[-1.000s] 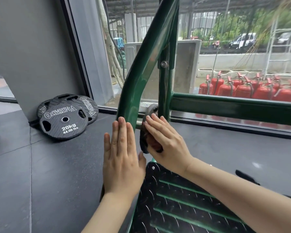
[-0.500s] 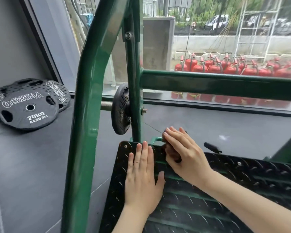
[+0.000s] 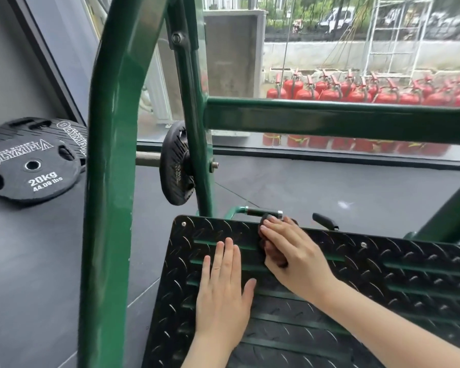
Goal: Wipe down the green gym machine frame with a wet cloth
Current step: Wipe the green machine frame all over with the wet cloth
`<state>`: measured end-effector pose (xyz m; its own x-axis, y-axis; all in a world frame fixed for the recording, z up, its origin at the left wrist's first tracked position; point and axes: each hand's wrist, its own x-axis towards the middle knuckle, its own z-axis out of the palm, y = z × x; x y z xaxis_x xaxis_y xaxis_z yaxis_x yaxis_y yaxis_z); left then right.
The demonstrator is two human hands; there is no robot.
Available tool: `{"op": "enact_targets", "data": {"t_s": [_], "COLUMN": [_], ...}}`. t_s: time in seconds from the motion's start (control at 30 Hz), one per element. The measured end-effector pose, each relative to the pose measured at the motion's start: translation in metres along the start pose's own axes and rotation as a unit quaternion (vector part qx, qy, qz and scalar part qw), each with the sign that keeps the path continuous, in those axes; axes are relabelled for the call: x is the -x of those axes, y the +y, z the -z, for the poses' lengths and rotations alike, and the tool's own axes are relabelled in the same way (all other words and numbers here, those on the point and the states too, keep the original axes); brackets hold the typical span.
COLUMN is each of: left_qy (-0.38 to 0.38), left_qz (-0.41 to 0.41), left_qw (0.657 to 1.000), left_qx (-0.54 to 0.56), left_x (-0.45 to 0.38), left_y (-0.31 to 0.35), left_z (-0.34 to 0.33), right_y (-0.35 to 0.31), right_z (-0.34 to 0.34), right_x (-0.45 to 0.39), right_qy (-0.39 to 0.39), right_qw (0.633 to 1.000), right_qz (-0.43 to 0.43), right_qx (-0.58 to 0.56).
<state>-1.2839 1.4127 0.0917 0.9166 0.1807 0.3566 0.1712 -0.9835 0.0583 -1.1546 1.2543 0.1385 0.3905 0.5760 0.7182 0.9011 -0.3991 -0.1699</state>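
Note:
The green machine frame (image 3: 109,155) rises as a thick curved tube on the left, with a thinner upright (image 3: 194,128) and a horizontal crossbar (image 3: 329,120) behind it. Below lies a black diamond-tread footplate (image 3: 383,282) with green slats. My left hand (image 3: 223,290) rests flat on the plate, fingers straight and together. My right hand (image 3: 292,253) presses a dark, bunched cloth (image 3: 272,252) against the plate's top edge, fingers curled over it. The cloth is mostly hidden under that hand.
A small black weight plate (image 3: 175,166) sits on a steel bar beside the upright. Two black 20 kg plates (image 3: 29,163) lean at the left wall. A handle (image 3: 260,211) and lever (image 3: 325,221) sit behind the footplate. Red fire extinguishers (image 3: 369,95) stand outside the window.
Both hands have come down from the curved green tube and the upright to the black footplate. The right hand with the cloth has slid up to the plate's top edge.

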Motion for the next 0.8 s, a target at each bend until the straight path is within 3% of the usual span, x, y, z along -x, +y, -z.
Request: {"op": "enact_targets", "data": {"t_s": [0.23,0.37,0.5,0.6,0.8], "left_qy": [0.075,0.11,0.127,0.114,0.134], "left_qz": [0.027,0.041,0.138,0.202,0.191], "left_qw": [0.997,0.989,0.968,0.955,0.955], "left_qx": [-0.013,-0.089,-0.167,-0.183,-0.183], "left_x": [0.008,0.031,0.048,0.049,0.05], "left_y": [-0.027,-0.048,-0.076,-0.096,-0.114], "left_z": [0.059,0.092,0.113,0.118,0.109], "right_y": [-0.047,-0.084,-0.113,-0.128,-0.158], "right_z": [-0.016,-0.027,-0.037,-0.045,-0.074], "right_x": [-0.04,-0.072,-0.117,-0.156,-0.151], "right_qy": [0.03,0.068,0.079,0.104,0.089], "right_qw": [0.995,0.982,0.965,0.96,0.956], "right_qz": [0.046,0.097,0.177,0.192,0.204], "right_qx": [-0.078,-0.146,-0.178,-0.177,-0.19]}}
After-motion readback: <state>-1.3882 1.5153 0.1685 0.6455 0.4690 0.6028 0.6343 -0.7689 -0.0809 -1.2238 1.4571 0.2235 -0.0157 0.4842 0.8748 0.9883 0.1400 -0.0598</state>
